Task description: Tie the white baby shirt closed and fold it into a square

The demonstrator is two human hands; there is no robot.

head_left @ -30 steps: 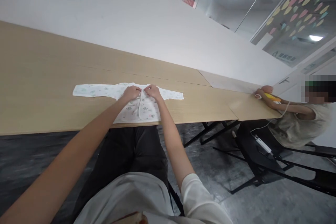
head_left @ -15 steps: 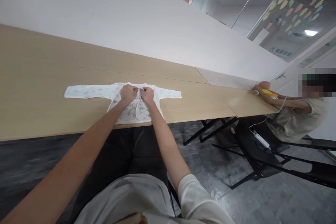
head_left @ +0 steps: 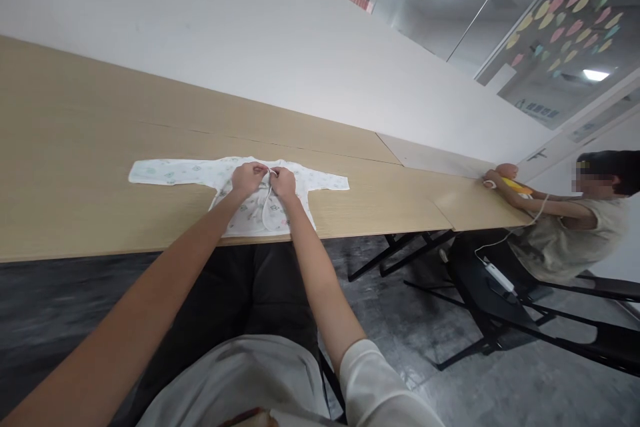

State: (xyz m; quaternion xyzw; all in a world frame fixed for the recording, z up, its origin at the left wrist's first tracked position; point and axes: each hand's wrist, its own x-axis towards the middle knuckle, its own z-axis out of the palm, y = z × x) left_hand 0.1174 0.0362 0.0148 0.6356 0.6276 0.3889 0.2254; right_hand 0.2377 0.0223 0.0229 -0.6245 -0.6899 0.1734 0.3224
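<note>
A white baby shirt (head_left: 253, 217) with a small pale print lies flat on the table (head_left: 380, 200), its long sleeves spread to both sides. Over its upper front, my left hand (head_left: 249, 179) is closed in a pinch at the neck opening. My right hand (head_left: 283, 184) pinches close beside it, fingertips almost meeting the left ones. A thin white strip, which looks like a tie or the edge binding, shows between the fingers. The exact bit of cloth in each pinch is too small to make out. Below the hands, the overlapping front flap curves down to the hem.
To the right, another person (head_left: 575, 227) sits at the same long table with hands on a doll (head_left: 507, 172) in yellow. Black folding chairs (head_left: 480, 293) stand there, one bearing a white power strip (head_left: 500, 278) with a cable. A white partition (head_left: 250, 60) runs behind the table.
My fingertips have shifted slightly at the neck opening, the left ones reaching further towards the right hand. The shirt still lies spread out. The camera view has tilted a little.
</note>
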